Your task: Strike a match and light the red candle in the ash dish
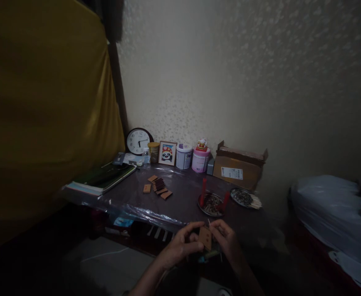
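Observation:
Low in front of the table, my left hand (185,244) grips a small flat piece of brown cardboard (205,237) with dark round spots on its face. My right hand (226,238) pinches a thin pale stick (209,222) at the cardboard's upper right edge; most of the stick is hidden by my fingers. Just beyond my hands sits a round plate (213,214) of small brown and pale bits, with one red candle (203,192) upright and another red candle (225,201) tilted. A second plate (232,190) carries thin pale sticks (255,202) and dark bits.
Brown cardboard pieces (147,188) and dark strips lie mid-table. Along the wall stand a clock (139,141), a framed panda picture (167,153), a white tub (184,156), a pink tub (200,159) and a cardboard box (238,167). Books (103,181) lie left, near a yellow curtain (50,90).

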A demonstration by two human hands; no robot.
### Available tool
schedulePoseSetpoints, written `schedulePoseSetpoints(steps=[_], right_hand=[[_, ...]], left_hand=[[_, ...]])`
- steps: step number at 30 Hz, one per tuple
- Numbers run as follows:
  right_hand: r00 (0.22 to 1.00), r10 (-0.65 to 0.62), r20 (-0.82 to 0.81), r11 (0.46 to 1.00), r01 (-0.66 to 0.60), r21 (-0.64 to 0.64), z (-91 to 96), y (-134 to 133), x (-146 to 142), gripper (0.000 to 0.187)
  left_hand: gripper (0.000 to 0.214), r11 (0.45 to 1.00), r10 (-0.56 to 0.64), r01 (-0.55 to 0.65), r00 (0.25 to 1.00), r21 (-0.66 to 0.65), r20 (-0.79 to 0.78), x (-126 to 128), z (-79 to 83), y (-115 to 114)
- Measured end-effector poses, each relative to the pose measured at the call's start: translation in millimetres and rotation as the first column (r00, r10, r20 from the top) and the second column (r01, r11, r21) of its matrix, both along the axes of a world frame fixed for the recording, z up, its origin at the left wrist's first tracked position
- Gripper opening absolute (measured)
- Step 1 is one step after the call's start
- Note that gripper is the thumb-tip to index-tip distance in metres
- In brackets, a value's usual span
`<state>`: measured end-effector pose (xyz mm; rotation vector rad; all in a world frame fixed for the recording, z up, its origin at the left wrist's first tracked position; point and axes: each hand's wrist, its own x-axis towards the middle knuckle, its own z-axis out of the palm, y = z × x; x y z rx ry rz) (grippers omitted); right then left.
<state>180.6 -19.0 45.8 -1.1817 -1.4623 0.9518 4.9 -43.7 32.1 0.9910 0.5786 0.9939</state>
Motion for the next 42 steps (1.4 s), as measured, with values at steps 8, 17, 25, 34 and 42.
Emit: schedulePoseSetpoints(steps=[8,17,25,34,42], right_hand=[[0.993,-0.119,-0.008,0.993,0.119,0.010,7.1,-0.2,2.1,0.035],[0.988,-0.152,-0.039,0.988,0.152,-0.004,9.1,-1.1,2.5,0.031],[0.989,-0.112,-0.096,0.994,0.110,-0.021,5.2,-0.5,1.5,0.035],[0.991,-0.026,-0.135,1.000,0.024,-0.016,2.6,-2.3,-3.2,0.039],[0.991,-0.015,-0.132,0.999,0.011,-0.037,-0.3,-2.3,-8.2,0.037]], left_hand=[[0.060,0.999,0.035,-0.035,0.999,-0.012,0.033,0.2,5.9,-0.2],[0.053,0.992,0.127,-0.126,0.988,-0.014,0.091,1.4,8.3,2.6],[0.046,0.981,0.184,-0.171,0.968,-0.086,0.171,0.4,-3.3,9.6],[0.041,0.981,0.183,-0.157,0.945,-0.115,0.272,2.8,-10.9,14.2],[0.040,0.977,0.196,-0.158,0.931,-0.143,0.309,6.0,-12.1,16.3]])
